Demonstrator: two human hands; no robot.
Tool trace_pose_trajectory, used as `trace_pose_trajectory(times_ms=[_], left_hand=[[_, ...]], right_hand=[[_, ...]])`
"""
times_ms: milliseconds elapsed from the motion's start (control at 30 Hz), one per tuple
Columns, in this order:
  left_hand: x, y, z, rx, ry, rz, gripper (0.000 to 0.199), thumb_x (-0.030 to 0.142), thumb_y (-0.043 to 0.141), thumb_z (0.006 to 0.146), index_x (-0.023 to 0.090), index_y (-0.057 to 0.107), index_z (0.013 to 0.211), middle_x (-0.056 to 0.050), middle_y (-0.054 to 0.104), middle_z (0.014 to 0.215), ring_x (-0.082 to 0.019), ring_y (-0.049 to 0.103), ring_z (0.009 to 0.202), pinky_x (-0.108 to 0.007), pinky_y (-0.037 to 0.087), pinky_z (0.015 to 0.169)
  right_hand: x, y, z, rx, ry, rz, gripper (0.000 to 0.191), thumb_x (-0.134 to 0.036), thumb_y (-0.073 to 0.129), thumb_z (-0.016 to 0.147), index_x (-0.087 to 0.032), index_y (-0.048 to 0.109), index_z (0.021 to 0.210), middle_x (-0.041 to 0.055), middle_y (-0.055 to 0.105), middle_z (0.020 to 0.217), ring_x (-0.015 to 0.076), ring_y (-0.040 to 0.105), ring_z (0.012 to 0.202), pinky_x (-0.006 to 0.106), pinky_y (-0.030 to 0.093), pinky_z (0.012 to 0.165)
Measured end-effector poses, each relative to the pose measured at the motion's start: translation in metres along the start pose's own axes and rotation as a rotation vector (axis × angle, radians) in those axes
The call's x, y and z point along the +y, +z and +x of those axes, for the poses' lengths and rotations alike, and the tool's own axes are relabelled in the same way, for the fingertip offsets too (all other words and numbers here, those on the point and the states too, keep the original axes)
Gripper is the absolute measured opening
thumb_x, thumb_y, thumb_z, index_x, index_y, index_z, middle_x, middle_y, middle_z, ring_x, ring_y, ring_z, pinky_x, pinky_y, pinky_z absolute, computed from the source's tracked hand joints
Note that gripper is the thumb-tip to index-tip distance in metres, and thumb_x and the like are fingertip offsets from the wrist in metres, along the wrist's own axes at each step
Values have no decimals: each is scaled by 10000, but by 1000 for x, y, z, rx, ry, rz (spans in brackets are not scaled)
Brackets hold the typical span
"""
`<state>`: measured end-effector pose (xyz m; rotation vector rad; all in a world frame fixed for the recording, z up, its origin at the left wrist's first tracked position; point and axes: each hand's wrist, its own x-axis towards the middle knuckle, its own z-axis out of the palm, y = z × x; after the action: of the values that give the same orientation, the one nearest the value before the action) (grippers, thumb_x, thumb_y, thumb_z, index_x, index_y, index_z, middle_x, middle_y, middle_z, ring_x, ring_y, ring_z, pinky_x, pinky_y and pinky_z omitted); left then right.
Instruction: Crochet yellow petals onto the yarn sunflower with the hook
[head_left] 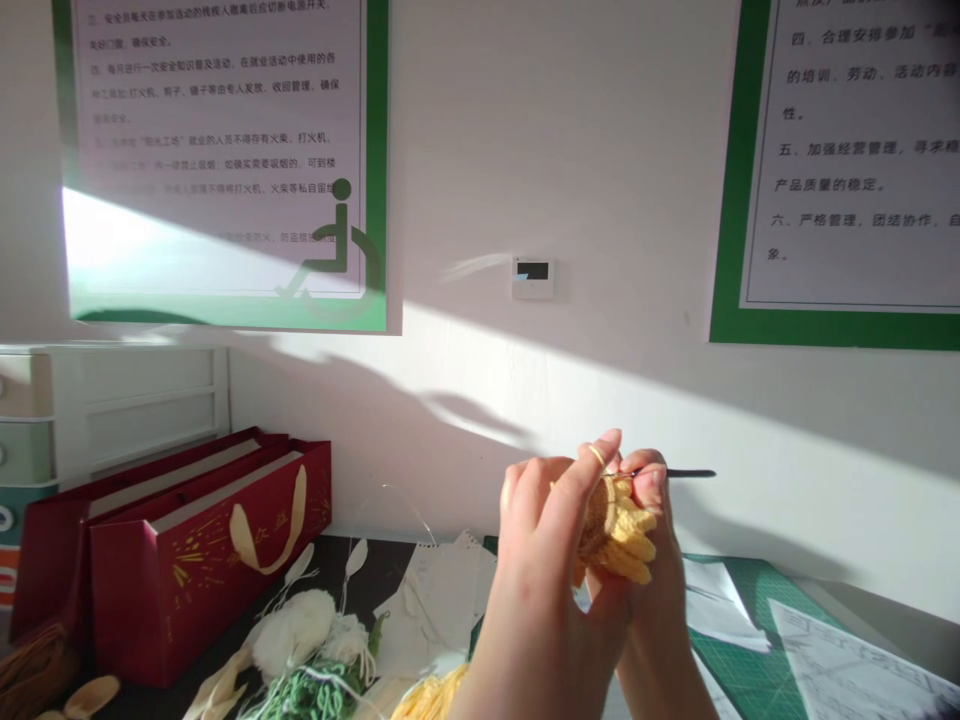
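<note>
Both my hands are raised close together above the table, around a small crocheted piece (630,535) with yellow petals and a tan-brown middle. My left hand (536,525) holds this piece from the left, its index finger lifted with a loop of yellow yarn (596,455) around it. My right hand (651,570) pinches a crochet hook (691,473), whose dark handle sticks out to the right. The hook's tip is at the upper edge of the piece, partly hidden by the fingers.
Two red gift bags (202,560) stand at the left beside a drawer unit (150,400). Green yarn (319,690), white yarn (296,635) and yellow yarn (431,695) lie in front. Papers (724,605) rest on a green cutting mat (757,580) at right.
</note>
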<state>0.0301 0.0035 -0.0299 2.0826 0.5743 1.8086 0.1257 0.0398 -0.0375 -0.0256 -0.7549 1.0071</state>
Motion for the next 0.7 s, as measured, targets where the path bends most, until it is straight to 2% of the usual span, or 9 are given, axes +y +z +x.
trace_pose_trajectory(times_ms=[167, 267, 367, 433, 533, 600, 700], left_hand=[[-1, -5, 3, 5, 0, -16, 988, -128, 652, 683, 468, 577, 1468, -9, 702, 1154, -223, 635, 900, -247, 532, 623], [-1, -8, 6, 12, 46, -25, 915, -139, 646, 682, 400, 623, 1422, 2, 748, 1139, -174, 659, 818, -201, 523, 572], [-1, -7, 9, 33, 25, 5, 791, -113, 704, 694, 340, 681, 1342, 17, 785, 1072, -127, 653, 702, -179, 531, 557], [-2, -6, 8, 70, 21, 0, 731, -87, 721, 724, 339, 701, 1318, 29, 799, 1062, -114, 668, 700, -168, 544, 574], [-7, -3, 7, 133, 32, -33, 737, -72, 713, 758, 391, 703, 1331, 51, 810, 1094, -134, 738, 870, -173, 579, 690], [-10, -1, 6, 169, 26, -55, 707, -48, 729, 780, 409, 715, 1319, 55, 815, 1108, -154, 760, 970, -202, 594, 796], [-12, 1, 5, 213, 1, -99, 573, 66, 797, 829, 406, 739, 1287, 36, 821, 1111, -184, 781, 978, -266, 613, 864]], right_hand=[[0, 9, -3, 55, 8, 34, 327, -469, 899, 756, -264, 645, 771, -55, 565, 833, 101, 596, 716, 253, 593, 705], [0, 10, -4, 79, -6, 18, 346, -446, 931, 711, -255, 647, 764, -60, 599, 823, 95, 605, 702, 251, 612, 723], [1, 7, -4, 115, -9, 35, 331, -413, 933, 715, -253, 650, 772, -61, 631, 833, 94, 638, 727, 247, 627, 766], [3, 4, -4, 135, 1, 67, 320, -402, 935, 718, -254, 659, 786, -65, 649, 845, 87, 659, 741, 235, 632, 781], [6, 2, -1, 147, 38, 116, 314, -389, 938, 722, -247, 667, 794, -69, 665, 849, 79, 688, 759, 202, 627, 751], [6, 2, -1, 140, 60, 138, 306, -387, 931, 736, -243, 668, 796, -67, 666, 847, 81, 700, 765, 190, 619, 716], [6, 1, 0, 148, 75, 133, 304, -388, 926, 743, -240, 668, 805, -61, 658, 853, 84, 700, 770, 187, 613, 713]])
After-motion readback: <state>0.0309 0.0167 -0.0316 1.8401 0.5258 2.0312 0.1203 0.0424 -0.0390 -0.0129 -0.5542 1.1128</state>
